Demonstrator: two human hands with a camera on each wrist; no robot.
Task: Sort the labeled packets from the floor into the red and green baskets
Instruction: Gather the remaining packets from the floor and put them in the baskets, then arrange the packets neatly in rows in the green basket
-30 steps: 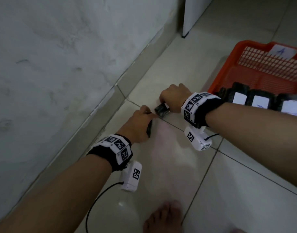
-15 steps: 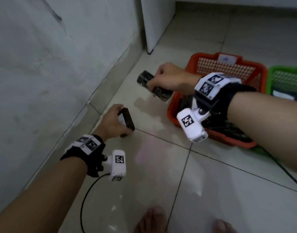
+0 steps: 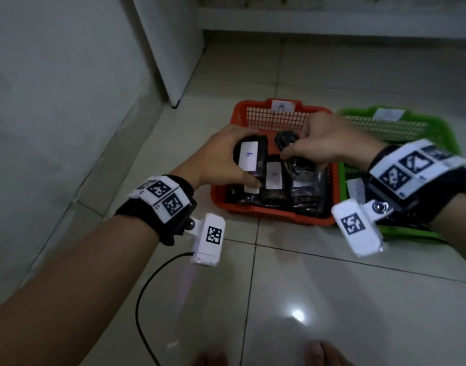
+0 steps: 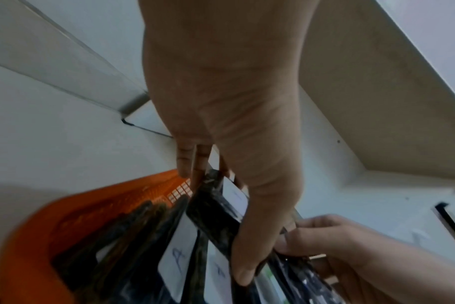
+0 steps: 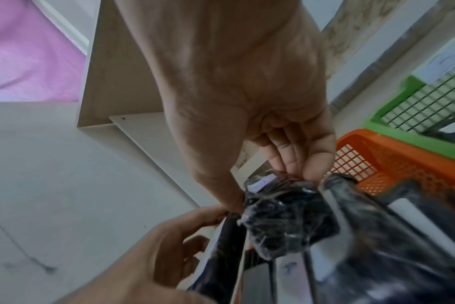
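Note:
My left hand (image 3: 226, 157) grips a black packet with a white label marked A (image 3: 249, 155) over the left side of the red basket (image 3: 268, 215). My right hand (image 3: 326, 143) pinches a second black packet (image 3: 292, 151) over the middle of the same basket. In the left wrist view the thumb and fingers (image 4: 192, 162) clamp the labelled packet (image 4: 216, 209) above the packets in the basket. The right wrist view shows my fingertips (image 5: 299, 164) pinching the crinkled plastic packet (image 5: 286, 218). Several labelled black packets (image 3: 274, 180) stand in a row inside the red basket. The green basket (image 3: 400, 122) sits right of it.
A grey wall (image 3: 55, 101) runs along the left, with a white cabinet (image 3: 171, 43) at its far end. Bare glossy floor tiles (image 3: 305, 299) lie in front of the baskets. A black cable (image 3: 147, 286) hangs from my left wrist. My bare toes (image 3: 324, 352) show at the bottom edge.
Both hands lifted their packets off the floor by the wall and carried them right, over the red basket. The view swung toward the baskets.

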